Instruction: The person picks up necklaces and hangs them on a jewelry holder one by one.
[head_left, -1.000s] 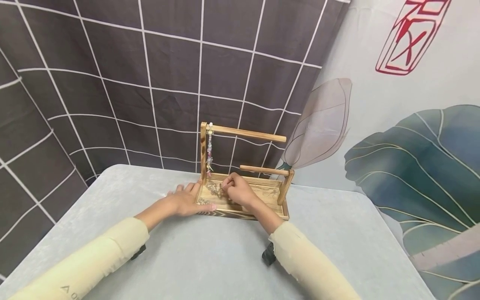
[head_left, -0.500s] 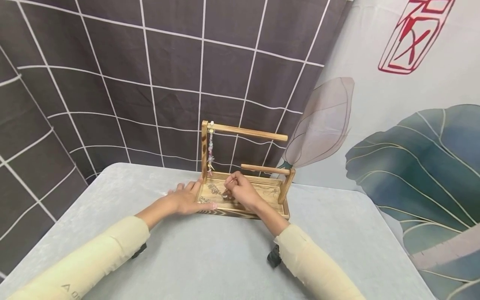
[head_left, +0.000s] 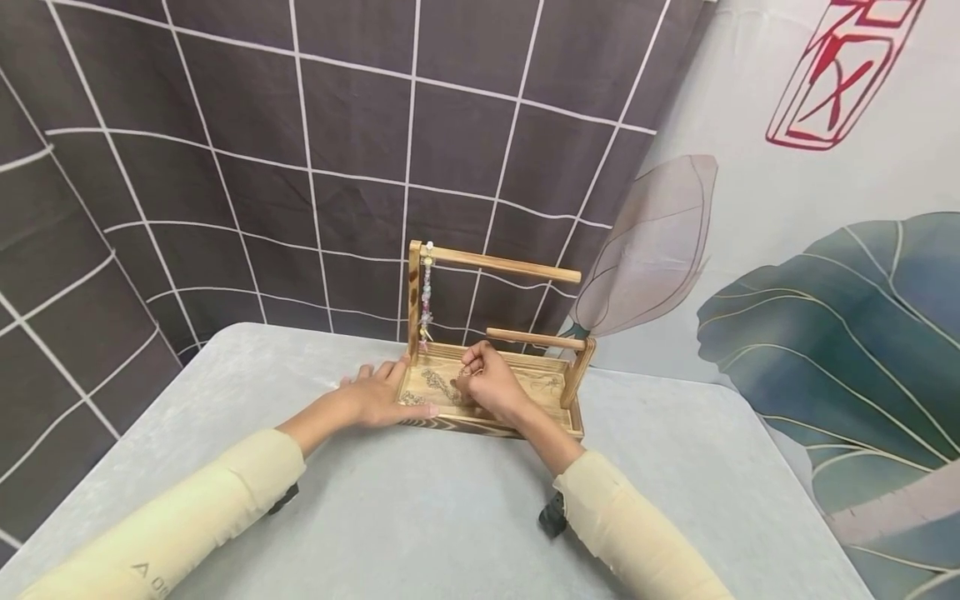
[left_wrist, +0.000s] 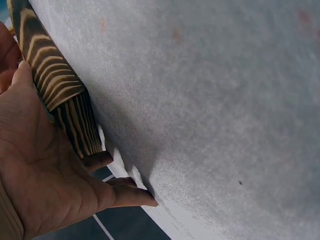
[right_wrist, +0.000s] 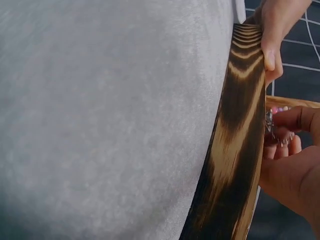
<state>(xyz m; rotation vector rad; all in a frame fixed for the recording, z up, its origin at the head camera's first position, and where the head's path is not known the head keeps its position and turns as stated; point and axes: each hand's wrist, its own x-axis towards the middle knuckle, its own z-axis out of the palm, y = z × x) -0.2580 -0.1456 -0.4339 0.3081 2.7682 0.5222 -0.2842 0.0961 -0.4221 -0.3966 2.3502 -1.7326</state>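
Observation:
A wooden jewelry stand (head_left: 468, 423) has a shallow tray base, a tall upper bar and a lower bar at right. My left hand (head_left: 367, 400) lies against the tray's left end, its thumb along the front rim and its other fingers extended outside. Over the tray, my right hand (head_left: 497, 388) pinches a silvery chain (right_wrist: 269, 121) between thumb and fingers; most of it is hidden in the head view. A thin chain (head_left: 437, 381) trails across the tray floor towards that hand; whether it is the same piece I cannot tell. Another small heap of chain (head_left: 412, 400) sits by my left thumb.
A strand of colored beads (head_left: 427, 300) hangs at the left end of the upper bar (head_left: 510, 265). The lower bar (head_left: 534, 338) juts over the tray behind my right hand. Thin jewelry (head_left: 547, 384) lies at the tray's right. A grey cloth (head_left: 420, 508) covers the table.
My right hand has shifted slightly right over the tray, and the chain on the tray floor has stretched out towards it. My left hand keeps its place at the tray's left end.

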